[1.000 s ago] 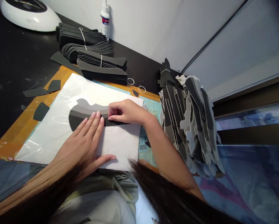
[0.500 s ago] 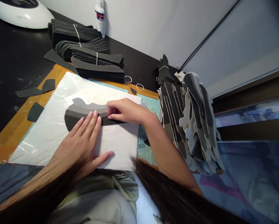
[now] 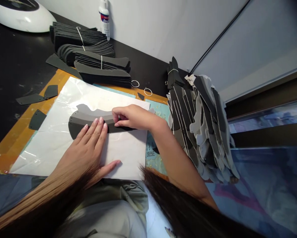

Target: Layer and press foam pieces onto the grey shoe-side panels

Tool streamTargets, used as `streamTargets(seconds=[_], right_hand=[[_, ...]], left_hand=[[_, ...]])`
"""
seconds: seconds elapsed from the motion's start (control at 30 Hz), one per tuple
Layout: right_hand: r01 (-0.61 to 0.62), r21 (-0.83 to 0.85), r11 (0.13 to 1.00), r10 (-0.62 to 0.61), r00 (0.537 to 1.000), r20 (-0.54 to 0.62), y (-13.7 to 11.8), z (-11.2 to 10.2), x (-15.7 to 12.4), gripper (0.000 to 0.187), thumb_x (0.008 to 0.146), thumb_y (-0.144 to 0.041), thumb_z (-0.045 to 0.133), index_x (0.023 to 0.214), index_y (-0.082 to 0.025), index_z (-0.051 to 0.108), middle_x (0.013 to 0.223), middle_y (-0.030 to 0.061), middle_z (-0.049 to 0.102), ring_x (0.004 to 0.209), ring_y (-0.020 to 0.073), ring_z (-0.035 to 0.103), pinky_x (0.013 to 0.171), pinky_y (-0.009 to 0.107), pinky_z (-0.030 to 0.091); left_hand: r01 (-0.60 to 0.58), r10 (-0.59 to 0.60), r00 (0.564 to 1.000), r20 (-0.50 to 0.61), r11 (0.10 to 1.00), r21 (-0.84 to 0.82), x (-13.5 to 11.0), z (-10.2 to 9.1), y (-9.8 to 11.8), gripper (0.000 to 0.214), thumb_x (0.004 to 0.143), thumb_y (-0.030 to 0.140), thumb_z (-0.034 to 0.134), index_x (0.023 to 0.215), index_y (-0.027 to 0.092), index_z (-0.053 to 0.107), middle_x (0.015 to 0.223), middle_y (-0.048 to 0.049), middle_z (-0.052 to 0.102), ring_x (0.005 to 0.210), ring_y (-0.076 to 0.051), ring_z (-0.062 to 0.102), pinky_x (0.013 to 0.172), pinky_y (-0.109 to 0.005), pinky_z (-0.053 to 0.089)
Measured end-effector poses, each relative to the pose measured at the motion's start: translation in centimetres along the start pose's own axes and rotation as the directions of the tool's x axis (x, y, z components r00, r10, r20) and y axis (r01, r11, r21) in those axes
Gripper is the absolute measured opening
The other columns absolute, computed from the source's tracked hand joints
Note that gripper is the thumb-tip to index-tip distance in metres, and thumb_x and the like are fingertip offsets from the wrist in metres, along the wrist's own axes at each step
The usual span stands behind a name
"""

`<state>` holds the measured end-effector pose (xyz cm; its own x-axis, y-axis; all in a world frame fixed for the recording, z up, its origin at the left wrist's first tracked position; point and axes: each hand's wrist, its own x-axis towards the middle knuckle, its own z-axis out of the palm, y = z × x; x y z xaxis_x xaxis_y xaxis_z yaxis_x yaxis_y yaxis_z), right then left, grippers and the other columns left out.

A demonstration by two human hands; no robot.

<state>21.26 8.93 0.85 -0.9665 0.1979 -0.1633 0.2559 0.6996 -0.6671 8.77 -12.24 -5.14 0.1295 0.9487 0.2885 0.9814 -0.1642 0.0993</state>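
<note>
A curved panel of layered grey and black sheet pieces, with small holes at its left end, lies on white paper. My left hand is spread flat, fingertips on the panel's dark lower edge and thumb out on the paper. My right hand rests on the right part of the panel, its fingers curled into a loose fist that covers some of it. Nothing shows between those fingers, though their inner side is partly hidden.
Banded stacks of dark cut pieces and a white bottle stand at the back. Loose dark pieces lie at left. To the right is a large pile of grey and black panels. White rubber bands lie behind the paper.
The view has shifted very slightly. Both hands stay at the same places on the panel, with no clear movement between the frames.
</note>
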Motion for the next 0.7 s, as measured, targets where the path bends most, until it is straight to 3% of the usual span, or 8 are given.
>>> streamTargets(seconds=[0.17, 0.37, 0.6, 0.7], right_hand=[[0.007, 0.069, 0.998, -0.008, 1.0, 0.021, 0.9, -0.5, -0.1, 0.014, 0.086, -0.011, 0.073, 0.081, -0.016, 0.061, 0.073, -0.0047, 0.053, 0.072, 0.0113, 0.044, 0.069, 0.026, 0.028], [0.028, 0.124, 0.992, -0.043, 0.992, 0.121, 1.5, -1.0, -0.2, 0.019, 0.08, -0.009, 0.076, 0.094, -0.017, 0.066, 0.074, -0.0066, 0.046, 0.072, 0.011, 0.044, 0.071, 0.026, 0.031], [-0.031, 0.092, 0.995, 0.017, 0.988, 0.151, 0.9, -0.8, -0.3, 0.03, 0.076, -0.008, 0.078, 0.101, -0.017, 0.066, 0.08, -0.0051, 0.048, 0.075, 0.0126, 0.045, 0.072, 0.026, 0.033], [-0.023, 0.088, 0.996, 0.009, 0.987, 0.159, 1.0, -0.8, -0.4, 0.034, 0.074, -0.008, 0.079, 0.103, -0.018, 0.065, 0.082, -0.0047, 0.049, 0.077, 0.0132, 0.046, 0.072, 0.026, 0.034]], left_hand=[[0.02, -0.019, 1.0, 0.013, 0.999, -0.047, 0.0, -0.1, 0.0, 0.097, 0.1, 0.069, 0.029, 0.162, -0.005, 0.017, 0.165, -0.0328, 0.025, 0.157, -0.043, 0.023, 0.126, -0.057, 0.021], [0.07, -0.064, 0.996, 0.061, 0.992, -0.105, 0.4, -0.7, 0.3, 0.087, 0.097, 0.067, 0.041, 0.157, 0.003, 0.04, 0.168, -0.025, 0.026, 0.157, -0.043, 0.023, 0.127, -0.057, 0.021], [0.007, -0.003, 0.999, 0.042, 0.995, -0.099, 0.3, -0.5, 0.3, 0.092, 0.1, 0.066, 0.032, 0.162, -0.002, 0.024, 0.168, -0.0253, 0.024, 0.158, -0.035, 0.025, 0.13, -0.049, 0.017], [-0.006, 0.009, 0.999, 0.048, 0.997, -0.077, 0.3, -0.2, 0.1, 0.091, 0.1, 0.067, 0.033, 0.161, -0.001, 0.027, 0.168, -0.0241, 0.024, 0.158, -0.034, 0.025, 0.13, -0.048, 0.018]])
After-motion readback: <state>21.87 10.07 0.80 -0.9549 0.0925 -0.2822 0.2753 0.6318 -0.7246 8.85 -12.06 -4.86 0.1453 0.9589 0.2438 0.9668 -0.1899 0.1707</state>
